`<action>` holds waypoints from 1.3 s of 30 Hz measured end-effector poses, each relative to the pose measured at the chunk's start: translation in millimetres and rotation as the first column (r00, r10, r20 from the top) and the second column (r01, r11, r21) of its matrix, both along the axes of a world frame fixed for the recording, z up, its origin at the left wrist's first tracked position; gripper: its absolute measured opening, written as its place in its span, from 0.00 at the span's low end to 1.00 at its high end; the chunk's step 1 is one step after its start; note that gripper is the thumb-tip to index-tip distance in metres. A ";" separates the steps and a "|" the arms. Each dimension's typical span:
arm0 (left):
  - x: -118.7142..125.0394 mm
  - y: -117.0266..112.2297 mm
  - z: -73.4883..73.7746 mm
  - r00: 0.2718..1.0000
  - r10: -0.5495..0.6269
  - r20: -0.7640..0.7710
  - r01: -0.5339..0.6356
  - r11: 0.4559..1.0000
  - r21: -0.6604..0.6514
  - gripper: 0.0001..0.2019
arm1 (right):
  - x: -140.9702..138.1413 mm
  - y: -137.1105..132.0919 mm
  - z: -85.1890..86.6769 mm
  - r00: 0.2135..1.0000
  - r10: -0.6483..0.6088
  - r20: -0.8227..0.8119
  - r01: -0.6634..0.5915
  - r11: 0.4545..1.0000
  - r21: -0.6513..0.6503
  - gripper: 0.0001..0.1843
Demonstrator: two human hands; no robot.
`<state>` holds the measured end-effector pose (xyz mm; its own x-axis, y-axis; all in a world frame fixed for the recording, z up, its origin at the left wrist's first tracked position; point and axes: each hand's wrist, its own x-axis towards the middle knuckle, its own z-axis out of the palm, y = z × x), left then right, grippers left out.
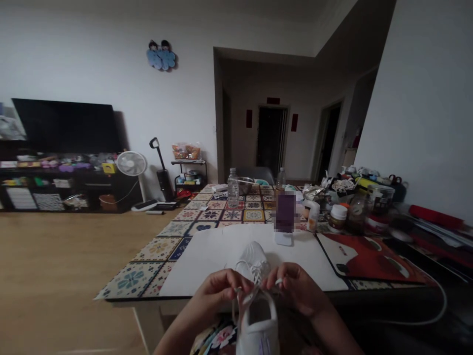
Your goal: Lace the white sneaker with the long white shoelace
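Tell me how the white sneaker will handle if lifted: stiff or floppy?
The white sneaker probably feels light for its size, judging by its thin-looking upper. Its open collar will likely flex a little. The laces between the left hand and right hand should hang floppy.

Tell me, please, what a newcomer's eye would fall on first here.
A white sneaker catches the eye first, at the table's near edge, its laces held between the left hand and right hand. Behind it lies a large white sheet on the patterned tabletop; a black television stands far left.
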<state>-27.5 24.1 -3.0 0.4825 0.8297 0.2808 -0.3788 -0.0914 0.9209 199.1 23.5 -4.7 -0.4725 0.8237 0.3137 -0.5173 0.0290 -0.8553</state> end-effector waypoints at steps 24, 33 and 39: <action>37.4 -0.3 -1.8 0.984 0.174 -0.028 -0.176 0.980 -0.089 0.23 | -25.9 -16.4 3.1 0.717 -0.598 0.359 0.378 0.766 0.520 0.12; 32.3 -9.0 0.9 0.945 0.285 -0.162 -0.261 0.953 0.155 0.19 | -30.5 -24.0 5.5 0.705 -0.645 0.295 0.443 0.725 0.527 0.15; 35.0 -7.2 -10.2 0.961 0.262 -0.090 -0.245 0.955 0.168 0.19 | -29.6 -23.0 1.4 0.665 -0.691 0.283 0.515 0.698 0.496 0.10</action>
<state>7.5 16.9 -13.3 0.2966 0.8796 0.3719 -0.2221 -0.3152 0.9227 169.5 0.4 -3.3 -0.0592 0.8441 0.5328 0.1334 0.5357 -0.8338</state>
